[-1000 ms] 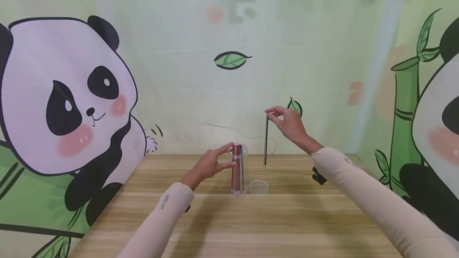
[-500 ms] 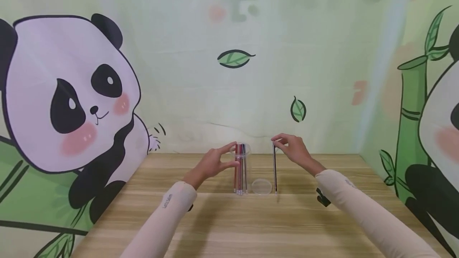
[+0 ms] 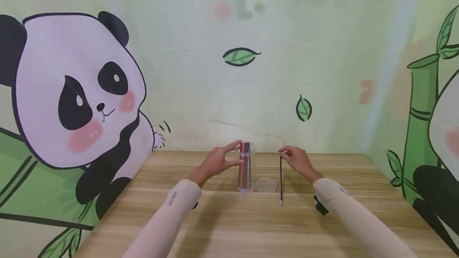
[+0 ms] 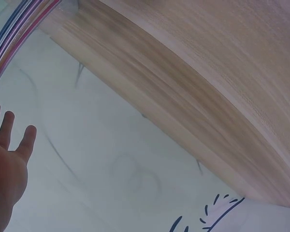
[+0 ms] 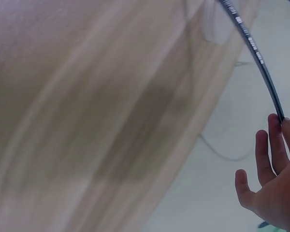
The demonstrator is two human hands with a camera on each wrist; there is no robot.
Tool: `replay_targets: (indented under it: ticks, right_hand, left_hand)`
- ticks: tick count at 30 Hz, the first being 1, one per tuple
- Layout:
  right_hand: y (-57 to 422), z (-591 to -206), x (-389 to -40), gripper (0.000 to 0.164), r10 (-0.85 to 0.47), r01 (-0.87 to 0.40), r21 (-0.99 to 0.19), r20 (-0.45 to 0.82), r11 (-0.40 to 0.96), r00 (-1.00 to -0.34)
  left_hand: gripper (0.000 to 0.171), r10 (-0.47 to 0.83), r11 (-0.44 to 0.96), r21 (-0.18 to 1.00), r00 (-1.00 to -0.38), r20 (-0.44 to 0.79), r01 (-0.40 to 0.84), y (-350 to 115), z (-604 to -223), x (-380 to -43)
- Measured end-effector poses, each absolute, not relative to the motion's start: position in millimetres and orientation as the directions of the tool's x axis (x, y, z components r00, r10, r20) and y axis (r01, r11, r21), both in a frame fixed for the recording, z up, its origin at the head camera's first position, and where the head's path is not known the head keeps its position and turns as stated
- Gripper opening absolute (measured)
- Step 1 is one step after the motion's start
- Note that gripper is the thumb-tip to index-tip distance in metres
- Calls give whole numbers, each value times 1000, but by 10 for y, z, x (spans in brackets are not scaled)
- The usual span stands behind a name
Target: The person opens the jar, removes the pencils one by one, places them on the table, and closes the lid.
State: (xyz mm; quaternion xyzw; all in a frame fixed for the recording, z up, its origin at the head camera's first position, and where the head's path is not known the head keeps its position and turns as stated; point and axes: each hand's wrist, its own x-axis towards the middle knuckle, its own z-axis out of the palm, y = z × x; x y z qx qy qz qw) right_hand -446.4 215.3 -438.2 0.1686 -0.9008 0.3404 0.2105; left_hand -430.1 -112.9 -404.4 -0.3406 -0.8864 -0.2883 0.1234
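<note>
My left hand holds a clear plastic tube by its upper part, thumb and forefinger around its side. Several red and dark pencils stand upright inside it. Between the thumb and fingertips of my right hand is the top end of a single dark pencil. It hangs nearly vertical to the tube's right, its pale lower end low over the table. White lettering runs along this pencil in the right wrist view. In the left wrist view, the bundled pencils appear at the upper left corner, above my fingers.
A round clear lid lies on the wooden table between the tube and the single pencil. Behind the table's far edge hangs a pale green cloth backdrop printed with pandas, bamboo and leaves.
My right hand has come down with the dark pencil and a little to the right, bringing it from above the table to low over it. My left hand stays at the tube.
</note>
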Motion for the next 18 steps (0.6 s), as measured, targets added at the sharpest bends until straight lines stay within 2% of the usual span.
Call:
replay_targets:
  ticks: [10,18]
  right_hand:
    - [2190,-4703,-4568,19,-172,-427,-563,449,707,-877]
    - [2139,-4873,-4603,16,-206,-434,-519,438,737,-875]
  left_hand:
    - [79,540,602,411,-729,421,684,-1140,-4035,-4312]
    - [79,542,593,426,-730,416,683,-1143,-4016,-4290]
